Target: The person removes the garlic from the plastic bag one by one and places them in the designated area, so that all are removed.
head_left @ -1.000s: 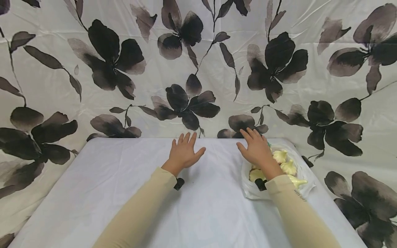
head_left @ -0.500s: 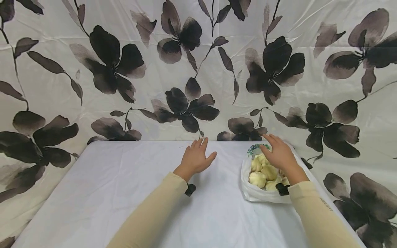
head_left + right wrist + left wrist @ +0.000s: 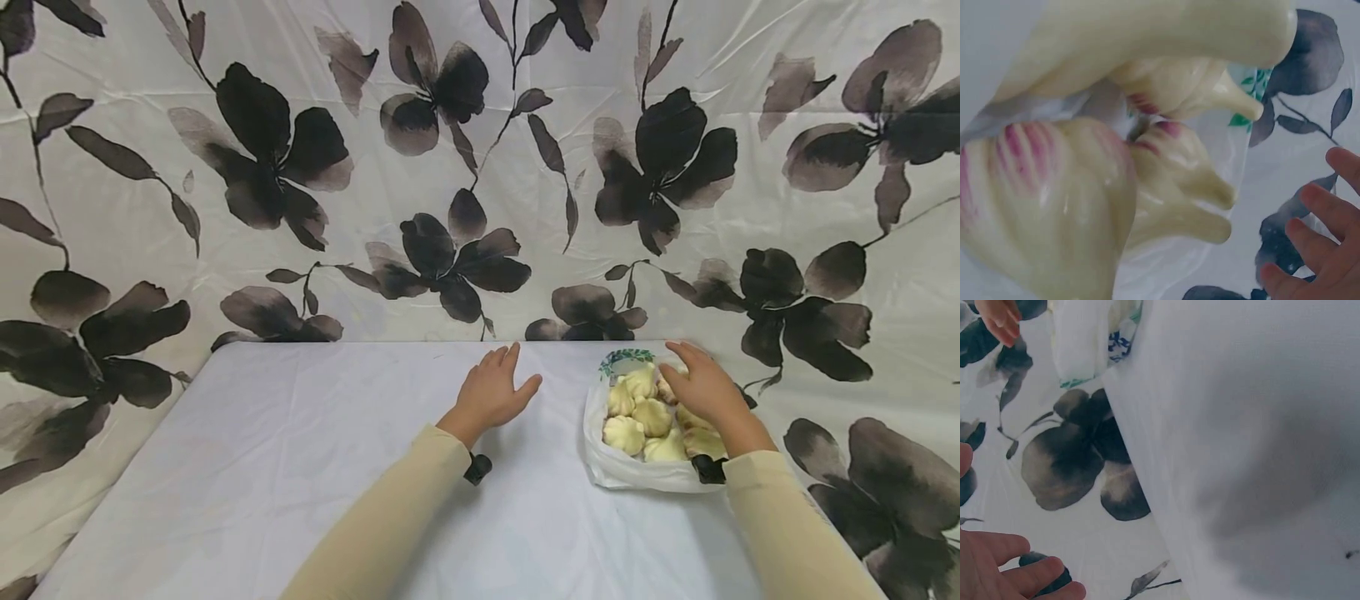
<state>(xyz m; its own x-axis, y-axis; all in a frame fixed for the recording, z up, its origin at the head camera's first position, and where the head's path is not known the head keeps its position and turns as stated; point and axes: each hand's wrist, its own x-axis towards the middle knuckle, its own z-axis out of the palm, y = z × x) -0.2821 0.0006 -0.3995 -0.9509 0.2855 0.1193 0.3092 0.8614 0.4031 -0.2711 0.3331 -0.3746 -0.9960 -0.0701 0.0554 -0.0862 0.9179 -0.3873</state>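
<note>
On the right of the table, in the head view, a white plastic bag (image 3: 637, 475) with a green leaf print lies open. Several pale garlic bulbs (image 3: 651, 417) fill it. My right hand (image 3: 711, 396) hovers over the bag's right side, fingers extended, holding nothing. Close up in the right wrist view, a garlic bulb (image 3: 1047, 200) shows purple streaks, and the fingers stay apart from it. My left hand (image 3: 489, 396) is held over the middle of the table, left of the bag, fingers extended and holding nothing. Part of that hand also appears in the left wrist view.
A white cloth covers the table (image 3: 300, 467). Behind it hangs a pale curtain (image 3: 337, 217) with dark flowers, meeting the table's far edge. The bag sits near the table's far right corner.
Both hands have shifted to the right. The right hand has moved across the bag, uncovering more garlic bulbs on its left side. The bag stays in place.
</note>
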